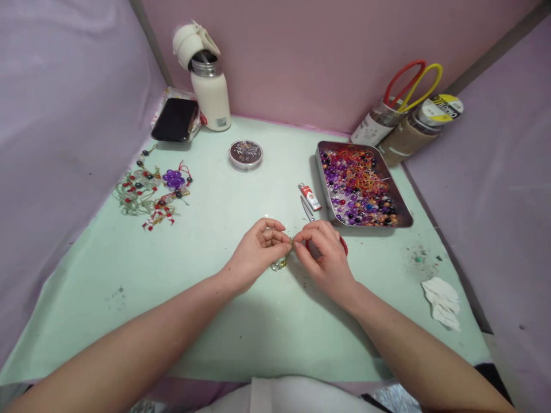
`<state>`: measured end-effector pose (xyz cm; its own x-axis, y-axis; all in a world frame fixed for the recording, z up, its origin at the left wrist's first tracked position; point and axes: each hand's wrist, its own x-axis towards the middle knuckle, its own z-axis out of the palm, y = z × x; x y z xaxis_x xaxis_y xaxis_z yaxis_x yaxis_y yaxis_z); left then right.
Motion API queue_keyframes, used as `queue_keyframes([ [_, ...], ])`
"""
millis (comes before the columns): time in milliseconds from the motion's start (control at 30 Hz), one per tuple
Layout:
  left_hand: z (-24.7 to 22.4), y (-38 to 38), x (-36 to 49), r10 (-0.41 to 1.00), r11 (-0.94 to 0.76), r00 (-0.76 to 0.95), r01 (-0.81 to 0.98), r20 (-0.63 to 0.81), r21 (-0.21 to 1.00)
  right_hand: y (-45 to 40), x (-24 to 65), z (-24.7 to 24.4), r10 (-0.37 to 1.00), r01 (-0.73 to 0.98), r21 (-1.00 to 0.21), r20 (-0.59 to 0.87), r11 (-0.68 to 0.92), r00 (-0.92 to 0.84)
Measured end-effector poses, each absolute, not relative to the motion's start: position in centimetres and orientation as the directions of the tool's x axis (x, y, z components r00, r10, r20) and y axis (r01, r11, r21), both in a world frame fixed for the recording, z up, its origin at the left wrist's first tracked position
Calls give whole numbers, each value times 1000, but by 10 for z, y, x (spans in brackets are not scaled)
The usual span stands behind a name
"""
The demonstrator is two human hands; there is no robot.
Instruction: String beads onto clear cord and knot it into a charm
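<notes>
My left hand (pixel 260 252) and my right hand (pixel 327 258) meet over the middle of the table, fingertips almost touching. Each pinches thumb against fingers on a thin greenish beaded cord (pixel 291 243). Clear and yellowish beads (pixel 279 265) on it hang just below my left fingertips. The knot or cord ends between my fingers are too small to make out. Under my right hand lies a pair of scissors (pixel 344 245) with red handles, partly hidden, blades pointing away. A red and white lighter (pixel 310 197) rests just beyond the blades.
A metal tray (pixel 402 221) of beads and tangled cords stands right, before two containers (pixel 372 129) (pixel 408 137), one holding red- and yellow-handled tools. Beaded strings (pixel 144 186) lie left, near a phone (pixel 175 119) and open white bottle (pixel 212 94). A round case (pixel 245 155) and crumpled tissue (pixel 442 302) also lie here.
</notes>
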<state>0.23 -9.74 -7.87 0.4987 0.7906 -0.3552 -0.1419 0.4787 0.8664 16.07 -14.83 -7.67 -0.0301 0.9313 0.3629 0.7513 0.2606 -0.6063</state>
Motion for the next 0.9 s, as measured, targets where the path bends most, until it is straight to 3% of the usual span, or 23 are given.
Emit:
queue_keyframes([
  [433,-80,-95,2,755,566,515,-198,-406,800,-148,165,-78,881,771,-526,464,359,-94],
  [900,-79,-89,-1,696,649,565,-229,-443,726,-144,176,-78,800,789,-358,541,499,-261],
])
